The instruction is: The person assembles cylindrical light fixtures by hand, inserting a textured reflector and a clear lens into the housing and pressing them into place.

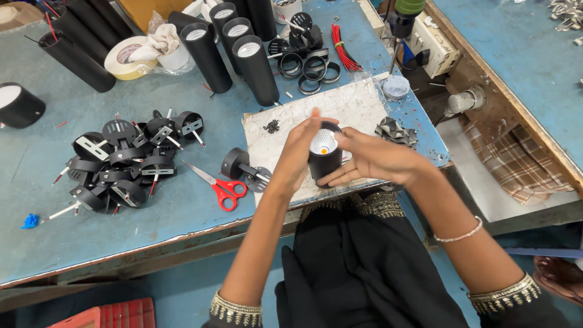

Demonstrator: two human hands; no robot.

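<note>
1. Black cylindrical lamp housing [325,159] held upright over the white sheet [358,106] on the tabletop [36,182].
2. Left hand [297,155] and right hand [370,159] clasp its sides, fingers closed on it.
3. Judged step: seating the reflector; next calls for even pressure.

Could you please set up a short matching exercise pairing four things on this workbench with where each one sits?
Things:
1. Red-handled scissors
2. Roll of tape
3. Bundle of red wires
4. Short black cylinder lamp

Places:
A. Held between the left hand and the right hand, above the white mat
B. At the far edge of the table, right of the loose black rings
C. On the blue tabletop, between the heap of black parts and the white mat
D. Far left area, with a cloth stuffed in its middle

Pairs: 1-C, 2-D, 3-B, 4-A
</note>
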